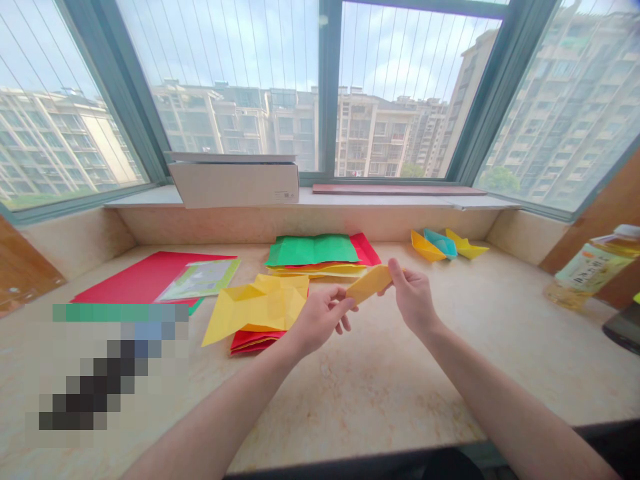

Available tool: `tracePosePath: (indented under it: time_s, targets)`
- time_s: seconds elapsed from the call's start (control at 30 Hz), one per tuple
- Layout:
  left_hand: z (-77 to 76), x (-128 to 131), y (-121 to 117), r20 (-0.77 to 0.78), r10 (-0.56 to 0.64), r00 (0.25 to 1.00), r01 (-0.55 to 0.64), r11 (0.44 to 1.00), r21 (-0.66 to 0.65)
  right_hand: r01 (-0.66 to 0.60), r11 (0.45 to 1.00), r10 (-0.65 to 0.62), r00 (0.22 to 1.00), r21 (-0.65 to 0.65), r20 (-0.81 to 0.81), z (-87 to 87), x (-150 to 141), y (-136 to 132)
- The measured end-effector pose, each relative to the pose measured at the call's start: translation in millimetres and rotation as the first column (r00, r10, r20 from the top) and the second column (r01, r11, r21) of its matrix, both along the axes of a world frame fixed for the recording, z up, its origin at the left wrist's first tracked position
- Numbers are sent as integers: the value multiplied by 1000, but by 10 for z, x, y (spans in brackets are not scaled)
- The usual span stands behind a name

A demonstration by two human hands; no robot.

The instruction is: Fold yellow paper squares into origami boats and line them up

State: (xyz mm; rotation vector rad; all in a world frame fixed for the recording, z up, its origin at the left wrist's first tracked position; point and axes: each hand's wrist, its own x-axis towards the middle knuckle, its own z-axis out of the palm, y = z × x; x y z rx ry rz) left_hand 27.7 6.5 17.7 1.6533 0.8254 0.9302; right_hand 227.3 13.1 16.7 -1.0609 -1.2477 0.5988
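A folded piece of yellow paper [369, 284] is held up above the counter between my two hands. My left hand [323, 315] pinches its lower left end, some fingers curled beneath. At its upper right end, my right hand [413, 297] is closed on it, thumb on top. Left of my left hand lies a creased yellow sheet [260, 305] over folded red paper [255, 341]. Behind the hands, a creased green sheet [313, 250] rests on more yellow and red sheets. Folded paper boats, yellow [427, 247] and blue [441, 244], stand at the back right.
Flat red sheets [135, 277] and a clear packet [200, 280] lie at the left, near a pixelated patch. A white box [235, 183] sits on the window ledge. At the far right stand a bottle [595, 267] and a dark object [625, 328]. The counter's front edge [400, 443] is close.
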Motion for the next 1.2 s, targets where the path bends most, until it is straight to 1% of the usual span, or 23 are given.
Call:
tracePosePath:
  time_s: [0.2, 0.37, 0.47, 0.57, 0.67, 0.77, 0.87, 0.97, 1.03, 1.1, 1.2]
  targets:
    - [11, -9, -53, -74, -32, 997, 31, 999, -22, -12, 1000, 12, 1000, -24, 5, -25, -2, 19]
    - [-25, -27, -30, -90, -46, 995, 46, 999, -3, -130, 989, 135, 987, -66, 85, -5, -24, 6]
    - [-37, -44, -2, -110, -47, 993, 50, 999, 17, -168, 984, 171, 982, -53, 73, 23, -33, -10]
    - [-59, -38, -2, -116, -41, 992, 44, 999, 25, -161, 987, 163, 982, -22, 99, 23, -45, -33]
    - [-84, -15, -21, -59, -75, 995, 76, 997, 6, -173, 985, 173, 971, -12, 165, -9, -68, -59]
    - [-81, -5, -30, 12, -109, 994, 109, 994, -11, -237, 971, 237, 945, -25, 225, -37, -86, -78]
    - [-56, -16, -32, -12, -87, 996, 87, 996, -34, -233, 972, 235, 941, -36, 242, -50, -86, -89]
    - [-45, -16, -35, -29, -104, 994, 101, 992, -74, -175, 982, 185, 959, -67, 213, -69, -89, -89]
    - [-52, -5, -30, 0, -111, 994, 111, 988, -109, -175, 983, 182, 970, -59, 159, -82, -98, -79]
    - [-62, 6, -15, 61, -91, 994, 99, 985, -138, -224, 974, 227, 969, -39, 102, -90, -109, -63]
    - [-60, 7, 15, 162, -15, 987, 44, 983, -180, -300, 953, 303, 951, -51, 69, -90, -126, -43]
